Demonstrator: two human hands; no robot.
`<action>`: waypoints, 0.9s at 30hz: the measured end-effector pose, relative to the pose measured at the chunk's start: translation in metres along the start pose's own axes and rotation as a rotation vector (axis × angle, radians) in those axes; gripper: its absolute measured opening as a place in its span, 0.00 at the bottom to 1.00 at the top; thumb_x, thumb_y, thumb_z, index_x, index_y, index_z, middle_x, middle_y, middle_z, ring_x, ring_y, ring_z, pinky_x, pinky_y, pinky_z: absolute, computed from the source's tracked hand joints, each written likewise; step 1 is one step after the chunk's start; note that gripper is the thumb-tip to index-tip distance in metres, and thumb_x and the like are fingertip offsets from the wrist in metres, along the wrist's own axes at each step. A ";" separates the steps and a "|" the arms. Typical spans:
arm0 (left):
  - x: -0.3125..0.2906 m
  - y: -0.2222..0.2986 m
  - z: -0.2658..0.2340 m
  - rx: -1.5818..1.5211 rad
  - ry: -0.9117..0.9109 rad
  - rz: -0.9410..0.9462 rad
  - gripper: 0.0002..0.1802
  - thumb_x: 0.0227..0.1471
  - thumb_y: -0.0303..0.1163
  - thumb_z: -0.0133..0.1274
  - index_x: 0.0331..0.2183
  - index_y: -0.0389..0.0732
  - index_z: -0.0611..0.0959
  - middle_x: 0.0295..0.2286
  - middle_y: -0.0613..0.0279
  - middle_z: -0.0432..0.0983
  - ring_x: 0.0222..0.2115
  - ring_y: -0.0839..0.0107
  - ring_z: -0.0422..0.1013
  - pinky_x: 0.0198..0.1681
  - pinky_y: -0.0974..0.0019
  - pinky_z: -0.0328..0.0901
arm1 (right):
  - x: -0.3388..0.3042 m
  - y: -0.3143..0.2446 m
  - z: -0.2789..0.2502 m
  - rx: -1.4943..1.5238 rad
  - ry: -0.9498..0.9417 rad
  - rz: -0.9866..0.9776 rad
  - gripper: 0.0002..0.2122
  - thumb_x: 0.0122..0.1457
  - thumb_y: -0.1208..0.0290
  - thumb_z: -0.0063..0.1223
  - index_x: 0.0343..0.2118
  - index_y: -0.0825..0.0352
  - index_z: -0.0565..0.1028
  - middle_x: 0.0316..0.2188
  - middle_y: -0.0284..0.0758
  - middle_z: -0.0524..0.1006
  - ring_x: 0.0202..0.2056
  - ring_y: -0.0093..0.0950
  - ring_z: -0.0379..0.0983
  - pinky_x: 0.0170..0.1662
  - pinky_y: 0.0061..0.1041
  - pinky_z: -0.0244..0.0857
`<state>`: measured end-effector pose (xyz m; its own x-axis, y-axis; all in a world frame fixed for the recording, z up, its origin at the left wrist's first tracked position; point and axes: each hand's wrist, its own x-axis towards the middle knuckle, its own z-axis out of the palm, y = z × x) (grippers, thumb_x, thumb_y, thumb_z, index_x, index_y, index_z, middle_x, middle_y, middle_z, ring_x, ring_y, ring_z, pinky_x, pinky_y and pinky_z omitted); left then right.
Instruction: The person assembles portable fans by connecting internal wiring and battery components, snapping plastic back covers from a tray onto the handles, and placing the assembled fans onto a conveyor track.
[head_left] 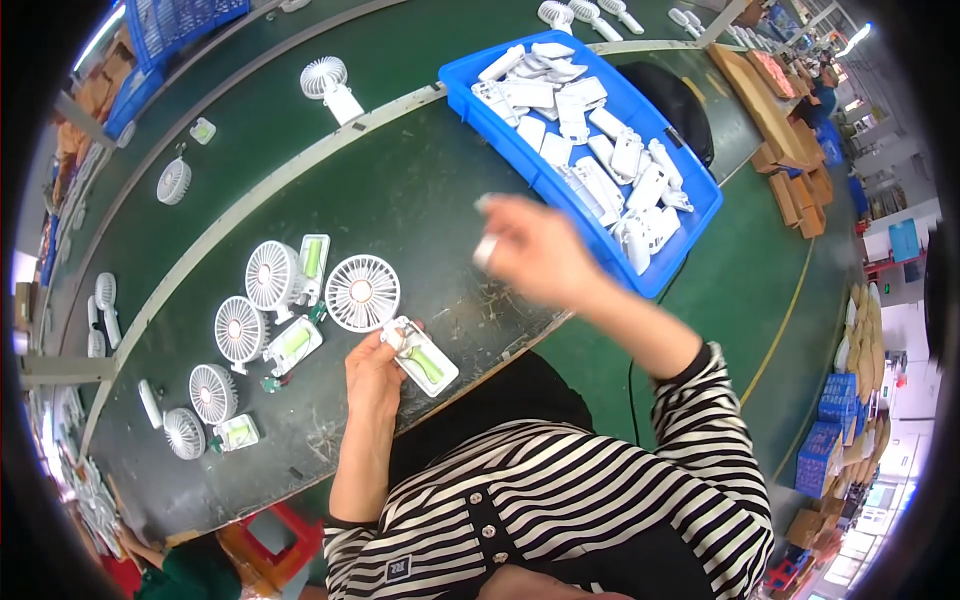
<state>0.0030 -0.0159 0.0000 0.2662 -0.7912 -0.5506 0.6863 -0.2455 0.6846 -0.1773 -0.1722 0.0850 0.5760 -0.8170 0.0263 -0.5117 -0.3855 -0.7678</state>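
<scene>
My left hand (pixel 374 376) is closed around the neck of a white handheld fan (pixel 362 292) at the table's near edge. The fan's handle is open, and a green battery (pixel 428 364) shows inside its shell. My right hand (pixel 540 256) is raised over the table beside the blue bin, its fingers curled and smeared by motion. White patches show at those fingers; whether they are coverings or a held piece I cannot make out. White plastic handle covers (pixel 575 112) lie heaped in the blue bin (pixel 535 178).
Left of my hands lie several more fans (pixel 272 276) with open handles and green batteries. A conveyor belt (pixel 235 110) curves along the far side, carrying a standing fan (pixel 325 78) and others. At the lower left are a red stool (pixel 300 525) and another person's arm (pixel 140 548).
</scene>
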 end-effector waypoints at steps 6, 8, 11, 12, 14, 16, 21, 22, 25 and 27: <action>0.003 -0.002 0.004 0.041 -0.016 -0.069 0.14 0.49 0.26 0.44 0.38 0.27 0.71 0.34 0.47 0.73 0.34 0.57 0.72 0.39 0.59 0.68 | 0.126 0.112 -0.111 -0.811 0.344 0.302 0.19 0.41 0.60 0.51 0.35 0.67 0.74 0.30 0.44 0.75 0.32 0.39 0.73 0.37 0.36 0.66; 0.001 -0.002 0.005 0.037 -0.009 -0.080 0.14 0.49 0.25 0.43 0.38 0.27 0.71 0.34 0.46 0.73 0.34 0.56 0.72 0.39 0.58 0.68 | 0.154 0.144 -0.112 -0.833 0.372 0.306 0.19 0.40 0.59 0.51 0.34 0.67 0.74 0.33 0.45 0.75 0.34 0.40 0.73 0.38 0.36 0.66; -0.004 -0.002 0.004 0.026 0.012 -0.102 0.14 0.50 0.25 0.43 0.38 0.26 0.71 0.35 0.45 0.72 0.35 0.54 0.71 0.40 0.56 0.67 | 0.175 0.144 -0.102 -0.846 0.277 0.404 0.22 0.38 0.58 0.53 0.36 0.67 0.74 0.38 0.45 0.73 0.39 0.38 0.72 0.40 0.35 0.66; -0.004 -0.002 0.004 0.017 0.016 -0.127 0.14 0.50 0.25 0.43 0.38 0.26 0.71 0.35 0.45 0.72 0.35 0.54 0.71 0.40 0.56 0.67 | 0.181 0.156 -0.103 -0.849 0.250 0.441 0.22 0.38 0.58 0.54 0.36 0.67 0.74 0.38 0.45 0.74 0.39 0.38 0.72 0.41 0.34 0.66; -0.003 -0.005 -0.002 -0.007 -0.002 -0.146 0.14 0.49 0.26 0.45 0.38 0.26 0.71 0.35 0.45 0.72 0.36 0.54 0.71 0.41 0.57 0.67 | 0.186 0.156 -0.100 -0.816 0.211 0.482 0.21 0.37 0.62 0.55 0.36 0.65 0.75 0.37 0.43 0.75 0.39 0.36 0.72 0.41 0.33 0.66; 0.000 -0.008 -0.007 -0.034 -0.003 -0.156 0.15 0.49 0.27 0.46 0.38 0.27 0.71 0.35 0.47 0.72 0.36 0.55 0.71 0.41 0.57 0.67 | 0.182 0.148 -0.099 -0.827 0.182 0.503 0.23 0.38 0.60 0.52 0.39 0.66 0.73 0.39 0.44 0.74 0.42 0.37 0.71 0.44 0.33 0.65; 0.001 -0.010 -0.006 0.019 -0.036 -0.096 0.14 0.49 0.28 0.46 0.37 0.28 0.73 0.34 0.51 0.73 0.36 0.60 0.72 0.39 0.61 0.67 | 0.153 0.130 -0.126 -0.826 0.411 0.140 0.25 0.40 0.55 0.52 0.40 0.67 0.71 0.33 0.45 0.75 0.36 0.42 0.72 0.37 0.36 0.66; -0.001 -0.006 -0.001 0.030 -0.047 -0.103 0.14 0.50 0.28 0.45 0.38 0.27 0.73 0.35 0.49 0.73 0.36 0.60 0.71 0.40 0.60 0.67 | 0.137 0.118 -0.129 -0.768 0.581 -0.130 0.28 0.41 0.55 0.52 0.44 0.68 0.69 0.32 0.45 0.75 0.34 0.39 0.73 0.38 0.33 0.66; -0.003 -0.003 -0.003 -0.012 -0.006 -0.101 0.15 0.51 0.29 0.44 0.39 0.27 0.71 0.36 0.47 0.72 0.37 0.58 0.71 0.42 0.60 0.66 | 0.068 0.034 -0.078 0.063 0.357 -0.072 0.24 0.43 0.71 0.55 0.46 0.73 0.67 0.33 0.39 0.74 0.34 0.23 0.71 0.38 0.20 0.65; -0.004 -0.006 -0.005 -0.026 -0.001 -0.099 0.15 0.51 0.28 0.44 0.39 0.27 0.71 0.37 0.47 0.72 0.38 0.58 0.71 0.43 0.60 0.65 | 0.022 0.007 -0.033 0.355 0.224 -0.094 0.24 0.43 0.77 0.55 0.47 0.73 0.66 0.36 0.34 0.70 0.36 0.22 0.68 0.40 0.19 0.63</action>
<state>0.0008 -0.0086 -0.0045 0.1953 -0.7642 -0.6147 0.7264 -0.3085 0.6142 -0.1898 -0.2068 0.1014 0.4364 -0.8737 0.2148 -0.1898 -0.3227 -0.9273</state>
